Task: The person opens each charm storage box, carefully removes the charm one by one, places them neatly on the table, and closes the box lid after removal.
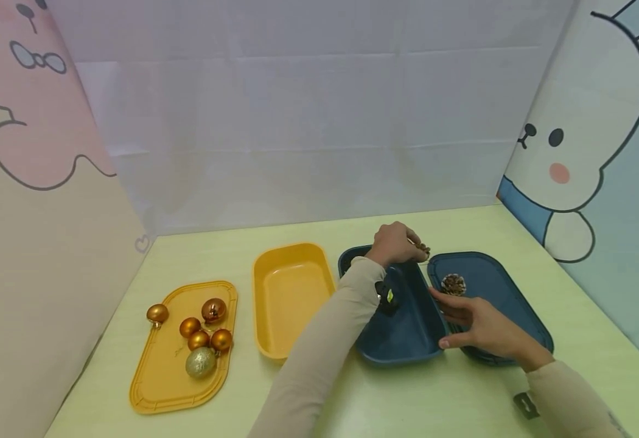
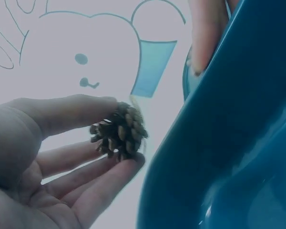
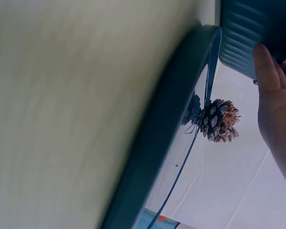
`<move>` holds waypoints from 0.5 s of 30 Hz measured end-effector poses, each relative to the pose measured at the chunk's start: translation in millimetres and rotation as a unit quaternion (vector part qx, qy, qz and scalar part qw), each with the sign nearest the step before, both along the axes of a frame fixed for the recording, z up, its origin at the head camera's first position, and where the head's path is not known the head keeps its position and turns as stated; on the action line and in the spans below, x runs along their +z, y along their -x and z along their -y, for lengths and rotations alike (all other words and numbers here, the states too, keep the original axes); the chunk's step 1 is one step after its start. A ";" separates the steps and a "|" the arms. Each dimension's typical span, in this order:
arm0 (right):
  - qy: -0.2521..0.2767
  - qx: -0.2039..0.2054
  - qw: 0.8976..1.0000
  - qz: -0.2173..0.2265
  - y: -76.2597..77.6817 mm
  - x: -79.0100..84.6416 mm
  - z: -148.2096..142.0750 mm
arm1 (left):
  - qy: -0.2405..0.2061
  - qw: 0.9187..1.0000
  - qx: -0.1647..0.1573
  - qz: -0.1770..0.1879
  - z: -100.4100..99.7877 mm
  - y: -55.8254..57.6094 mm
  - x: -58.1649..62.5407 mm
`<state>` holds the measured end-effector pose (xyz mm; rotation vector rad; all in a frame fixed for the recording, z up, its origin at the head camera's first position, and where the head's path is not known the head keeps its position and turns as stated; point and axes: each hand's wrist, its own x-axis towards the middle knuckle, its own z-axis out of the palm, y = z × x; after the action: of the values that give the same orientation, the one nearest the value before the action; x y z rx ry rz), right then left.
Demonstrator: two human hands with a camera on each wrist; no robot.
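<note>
My left hand (image 1: 396,243) reaches over the far end of the dark blue bin (image 1: 407,328). It pinches a small brown pine cone (image 2: 121,131) between thumb and fingertips, just outside the bin's rim in the left wrist view. My right hand (image 1: 486,325) is at the bin's right side, its extended fingers and thumb touching the outer wall. Beside that hand a second pine cone (image 1: 453,285) with pale-tipped scales rests on the flat dark blue lid (image 1: 495,286). The forearm hides part of the bin's inside.
A yellow bin (image 1: 292,304) stands left of the blue one. Farther left, a yellow lid (image 1: 160,383) bears several orange and copper baubles (image 1: 213,310) and a glittery gold bauble (image 1: 201,363). A small dark object (image 1: 526,405) lies by the right sleeve. A white sheet (image 1: 314,121) hangs behind.
</note>
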<state>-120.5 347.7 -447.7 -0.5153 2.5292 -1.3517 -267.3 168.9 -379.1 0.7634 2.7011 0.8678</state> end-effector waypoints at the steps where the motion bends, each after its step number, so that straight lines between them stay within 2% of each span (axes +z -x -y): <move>1: 0.001 0.000 1.000 0.004 -0.3 -0.1 -0.1 | -0.009 1.000 0.001 0.006 -2.0 -1.4 -1.0; 7: 0.002 -0.006 1.000 0.015 -1.4 0.6 -0.5 | -0.040 0.999 -0.012 0.023 -14.5 -8.1 -7.9; 15: 0.013 -0.001 1.000 0.012 -2.4 -2.2 3.5 | 0.006 0.998 -0.060 0.010 -29.7 -16.3 -11.0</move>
<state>-118.1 344.1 -449.9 -0.4979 2.4971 -1.3843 -251.0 198.6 -390.2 0.8990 2.6099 0.8272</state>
